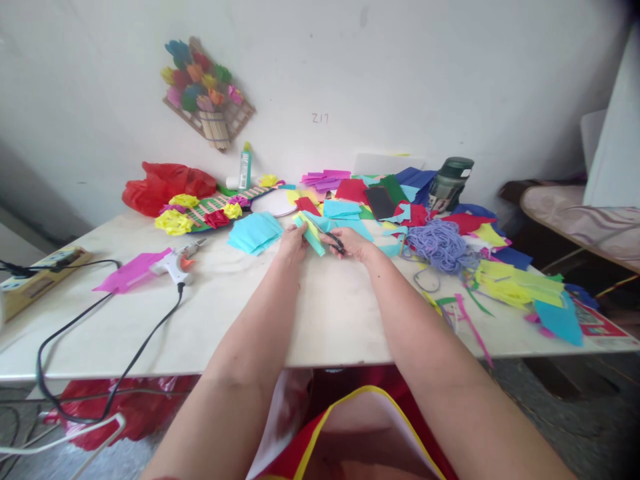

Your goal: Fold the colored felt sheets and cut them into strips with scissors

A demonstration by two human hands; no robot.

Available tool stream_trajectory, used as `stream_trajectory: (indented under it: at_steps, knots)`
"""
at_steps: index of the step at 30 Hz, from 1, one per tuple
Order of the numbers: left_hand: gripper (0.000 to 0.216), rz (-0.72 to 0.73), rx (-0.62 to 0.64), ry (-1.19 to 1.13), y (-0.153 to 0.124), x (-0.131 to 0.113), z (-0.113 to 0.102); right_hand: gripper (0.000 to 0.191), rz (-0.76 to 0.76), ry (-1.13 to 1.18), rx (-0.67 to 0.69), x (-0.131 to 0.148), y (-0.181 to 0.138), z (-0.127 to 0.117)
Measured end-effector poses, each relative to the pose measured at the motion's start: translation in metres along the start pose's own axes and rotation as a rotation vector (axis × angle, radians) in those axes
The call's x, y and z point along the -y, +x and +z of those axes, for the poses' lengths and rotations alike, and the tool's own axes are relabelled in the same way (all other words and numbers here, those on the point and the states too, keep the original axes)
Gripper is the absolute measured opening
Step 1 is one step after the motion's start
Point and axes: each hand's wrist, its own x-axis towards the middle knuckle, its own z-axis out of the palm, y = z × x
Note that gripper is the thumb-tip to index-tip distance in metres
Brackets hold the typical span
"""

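Note:
Near the middle of the table, my left hand (pixel 293 243) is closed on a folded strip of paper (pixel 314 239), light green with a yellow face. Dark-handled scissors (pixel 334 244) are in my right hand (pixel 353 244), its fingers wrapped round the handles. The scissor blades point left and lie against the strip; whether they are apart is too small to tell. Just left of my left hand lies a stack of light blue paper squares (pixel 255 233). More light blue paper (pixel 341 210) lies beyond my hands.
A glue gun (pixel 175 267) with a black cord rests on pink paper (pixel 135 272) at left, near a power strip (pixel 45 277). A guitar-shaped flower craft (pixel 215 208) and red bag (pixel 167 187) stand behind. Purple yarn (pixel 440 247), paper scraps and a dark jar (pixel 451 183) are at right.

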Motion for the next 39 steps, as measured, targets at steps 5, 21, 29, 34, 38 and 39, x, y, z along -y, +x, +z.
stream_trajectory:
  at_steps: [5,21,29,34,38,39]
  knots:
    - [0.007,0.007,0.012,-0.006,0.002,0.002,-0.002,0.031,-0.013,0.002,-0.008,0.000,0.001,0.001]
    - [0.005,0.004,-0.017,0.002,0.007,0.003,-0.003,0.029,-0.047,0.029,-0.013,-0.004,0.005,0.001]
    - [0.004,0.012,-0.018,0.012,0.009,0.003,-0.004,0.029,-0.038,0.035,-0.026,-0.007,0.007,0.001]
    - [0.004,0.004,0.001,-0.004,0.005,0.001,-0.003,0.031,0.009,0.054,0.002,0.002,-0.002,0.003]
    - [0.005,-0.012,0.065,-0.005,0.002,0.000,-0.002,0.030,0.044,0.074,0.042,0.005,-0.006,0.002]
    - [0.005,-0.014,0.075,-0.007,0.002,0.000,-0.002,0.030,0.043,0.076,0.046,0.005,-0.005,0.001]
